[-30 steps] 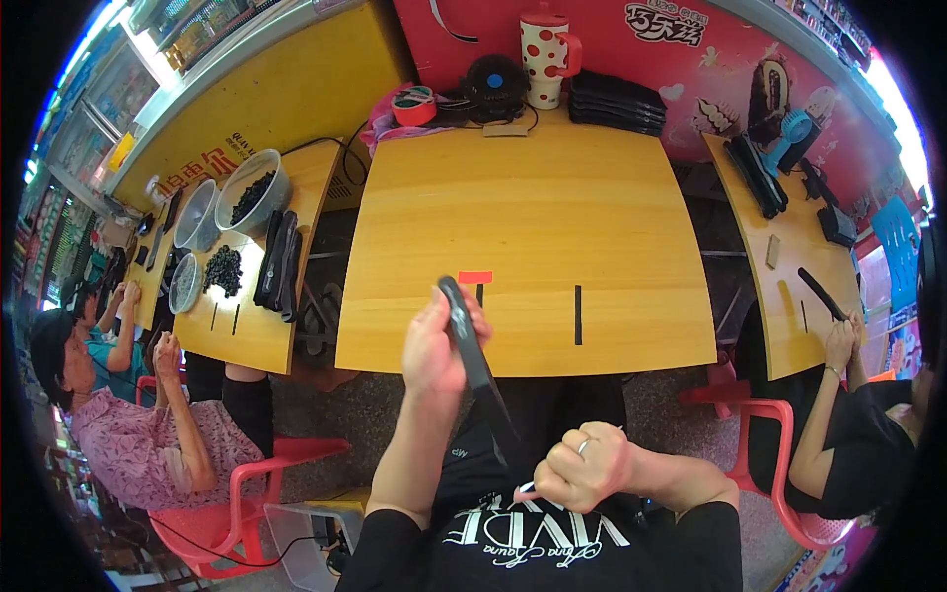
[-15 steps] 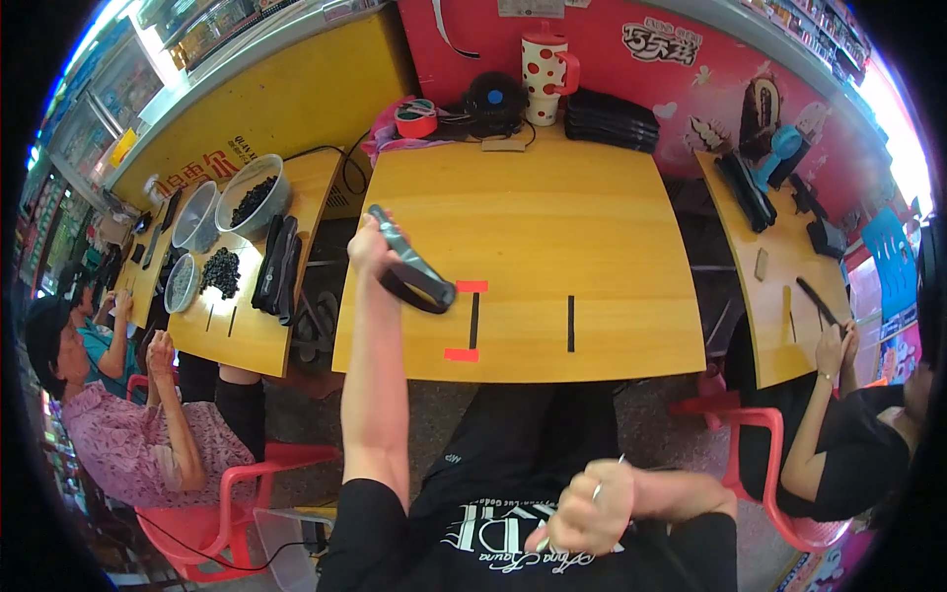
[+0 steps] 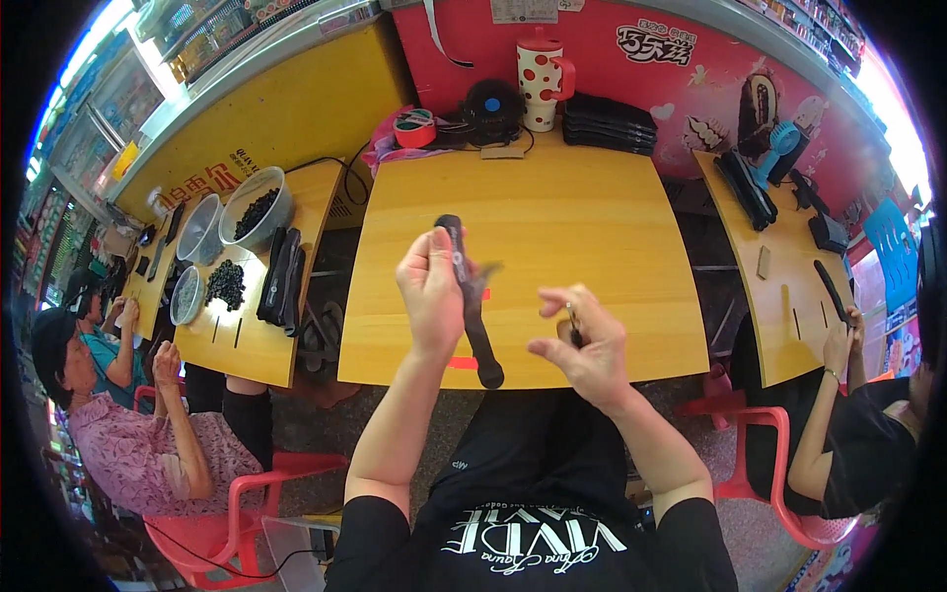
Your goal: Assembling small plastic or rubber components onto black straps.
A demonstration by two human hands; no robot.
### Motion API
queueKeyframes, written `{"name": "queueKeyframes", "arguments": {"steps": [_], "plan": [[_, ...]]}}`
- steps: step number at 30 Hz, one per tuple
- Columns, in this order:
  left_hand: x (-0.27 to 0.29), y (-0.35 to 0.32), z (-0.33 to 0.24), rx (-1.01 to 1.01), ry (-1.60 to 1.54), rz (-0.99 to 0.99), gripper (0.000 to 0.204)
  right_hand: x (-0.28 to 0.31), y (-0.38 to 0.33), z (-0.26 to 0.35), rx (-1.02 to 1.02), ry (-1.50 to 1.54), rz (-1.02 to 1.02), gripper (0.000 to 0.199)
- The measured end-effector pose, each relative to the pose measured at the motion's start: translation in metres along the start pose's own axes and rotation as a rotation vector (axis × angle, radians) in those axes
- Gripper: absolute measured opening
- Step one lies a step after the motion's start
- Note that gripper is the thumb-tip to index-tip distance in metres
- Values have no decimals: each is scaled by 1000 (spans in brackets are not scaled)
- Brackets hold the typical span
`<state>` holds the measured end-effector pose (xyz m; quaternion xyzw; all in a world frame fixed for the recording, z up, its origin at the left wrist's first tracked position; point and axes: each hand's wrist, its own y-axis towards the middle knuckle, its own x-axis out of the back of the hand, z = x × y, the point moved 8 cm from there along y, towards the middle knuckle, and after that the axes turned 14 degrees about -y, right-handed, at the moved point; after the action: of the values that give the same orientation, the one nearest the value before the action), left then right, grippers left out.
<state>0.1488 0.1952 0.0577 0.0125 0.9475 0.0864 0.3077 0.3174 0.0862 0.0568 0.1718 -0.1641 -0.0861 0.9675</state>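
Observation:
My left hand is closed around the upper part of a black strap-like band. The band hangs down over the table toward its front edge, with pale marks near the grip and a rounded lower end. A short flap by its middle is smeared by motion. To the right, my right hand is raised above the table, thumb and forefinger apart and the other fingers curled. A small dark shape shows between them; I cannot make out what it is. Red tape pieces lie on the tabletop, partly behind the band.
My wooden table bears a spotted tumbler, stacked black pouches, a red tape roll and a dark round device. People sit at side tables; the left one holds plastic tubs and small black pieces.
My left hand has moved right and toward me, and the band now hangs downward. My right hand has risen from my chest to above the table.

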Motion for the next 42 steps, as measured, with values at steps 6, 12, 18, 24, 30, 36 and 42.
{"name": "queueKeyframes", "arguments": {"steps": [6,12,18,24,30,36,42], "plan": [[-20,-19,-3,15,148,103,33,-4,32,52,416,-50,-55,40],[-14,-12,6,50,91,71,32,-25,22,64,524,-18,25,17],[100,82,31,164,-195,-408,31,-34,-76,103,772,-163,171,39],[116,123,28,-135,283,-379,36,9,-98,147,930,-144,346,17],[111,127,51,-368,1159,-151,26,17,-52,80,375,-197,156,18],[68,77,15,-775,1287,-104,27,47,-24,49,81,-230,-21,19],[-48,-83,79,795,-61,643,30,71,35,6,-12,-184,-182,13]]}}
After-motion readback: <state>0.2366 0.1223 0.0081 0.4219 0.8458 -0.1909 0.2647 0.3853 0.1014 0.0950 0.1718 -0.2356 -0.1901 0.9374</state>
